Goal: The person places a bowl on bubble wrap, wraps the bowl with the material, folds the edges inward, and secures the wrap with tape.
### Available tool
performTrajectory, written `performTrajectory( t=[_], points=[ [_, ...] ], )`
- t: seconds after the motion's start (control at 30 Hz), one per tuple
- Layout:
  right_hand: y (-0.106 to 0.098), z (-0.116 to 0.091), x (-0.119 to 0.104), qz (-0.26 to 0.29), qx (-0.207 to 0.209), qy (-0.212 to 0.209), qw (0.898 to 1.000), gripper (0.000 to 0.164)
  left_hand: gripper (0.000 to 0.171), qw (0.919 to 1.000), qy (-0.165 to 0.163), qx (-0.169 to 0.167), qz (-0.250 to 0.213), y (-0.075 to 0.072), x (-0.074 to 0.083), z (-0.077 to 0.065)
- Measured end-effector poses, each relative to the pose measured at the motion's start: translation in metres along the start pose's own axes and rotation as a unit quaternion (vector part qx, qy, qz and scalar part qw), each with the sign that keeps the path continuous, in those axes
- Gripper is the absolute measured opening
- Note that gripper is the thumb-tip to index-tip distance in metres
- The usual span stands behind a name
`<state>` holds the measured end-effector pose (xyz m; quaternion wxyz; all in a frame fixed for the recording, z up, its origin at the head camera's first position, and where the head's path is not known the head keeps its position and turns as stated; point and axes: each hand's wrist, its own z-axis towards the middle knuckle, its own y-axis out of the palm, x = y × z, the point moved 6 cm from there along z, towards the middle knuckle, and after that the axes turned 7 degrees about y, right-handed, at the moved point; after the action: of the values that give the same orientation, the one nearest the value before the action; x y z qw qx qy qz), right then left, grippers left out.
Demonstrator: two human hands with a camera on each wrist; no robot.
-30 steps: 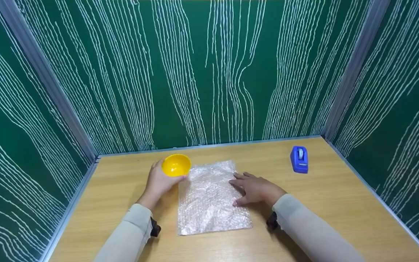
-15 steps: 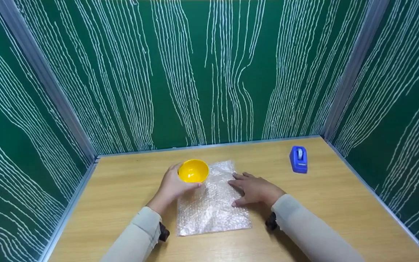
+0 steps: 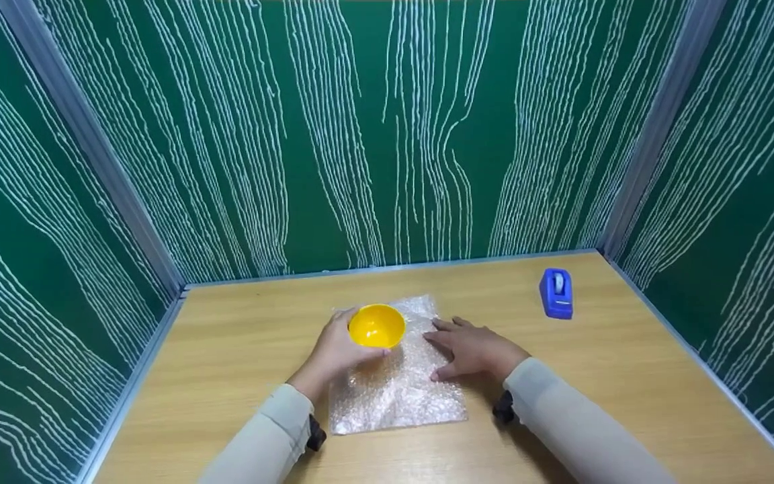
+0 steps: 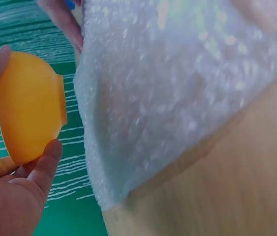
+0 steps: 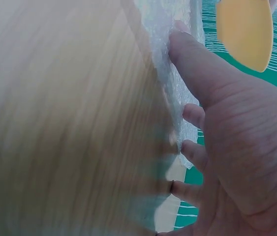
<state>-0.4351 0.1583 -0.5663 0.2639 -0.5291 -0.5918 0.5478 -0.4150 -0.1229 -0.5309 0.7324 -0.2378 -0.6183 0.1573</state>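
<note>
A small yellow bowl [image 3: 377,327] is gripped at its side by my left hand [image 3: 341,349], thumb near the front and fingers behind. In the left wrist view the bowl [image 4: 30,108] hangs above the bubble wrap [image 4: 177,88], with a gap between its foot and the sheet. The sheet of bubble wrap [image 3: 404,400] lies flat on the table under it. My right hand [image 3: 473,349] rests with spread fingers on the sheet's right edge. The right wrist view shows the thumb [image 5: 197,59] and fingertips along that edge.
A blue tape dispenser [image 3: 556,294] stands at the back right of the wooden table [image 3: 239,336]. Green panels [image 3: 427,134] with wavy white lines enclose the back and both sides. A dark wrist camera [image 3: 316,433] sits under the left sleeve.
My left hand has carried the yellow bowl rightward and a little toward me, from the sheet's left edge to above its upper middle. The right hand stays on the bubble wrap.
</note>
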Motion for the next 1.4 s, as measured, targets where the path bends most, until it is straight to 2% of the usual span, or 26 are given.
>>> performTrajectory(
  t=[0.23, 0.63, 0.93, 1.23, 1.4],
  points=[
    [0.002, 0.003, 0.001, 0.011, -0.003, 0.005, 1.0, 0.095, 0.109, 0.9997, -0.002, -0.022, -0.009, 0.016, -0.006, -0.002],
    [0.001, 0.001, -0.002, 0.006, -0.001, 0.013, 1.0, 0.093, 0.111, 0.9988, -0.001, -0.046, -0.019, 0.025, -0.008, -0.006],
    [0.0, 0.001, -0.003, -0.005, -0.002, 0.014, 1.0, 0.093, 0.113, 0.9985, -0.003, -0.05, -0.023, 0.026, -0.012, -0.008],
    [0.0, -0.004, -0.002, 0.009, 0.002, 0.015, 1.0, 0.094, 0.109, 0.9978, -0.004, -0.066, -0.006, 0.023, -0.002, -0.006],
    [-0.001, -0.006, -0.002, 0.022, 0.006, 0.004, 1.0, 0.091, 0.107, 0.9975, -0.024, -0.067, -0.002, 0.022, -0.002, -0.007]
  ],
)
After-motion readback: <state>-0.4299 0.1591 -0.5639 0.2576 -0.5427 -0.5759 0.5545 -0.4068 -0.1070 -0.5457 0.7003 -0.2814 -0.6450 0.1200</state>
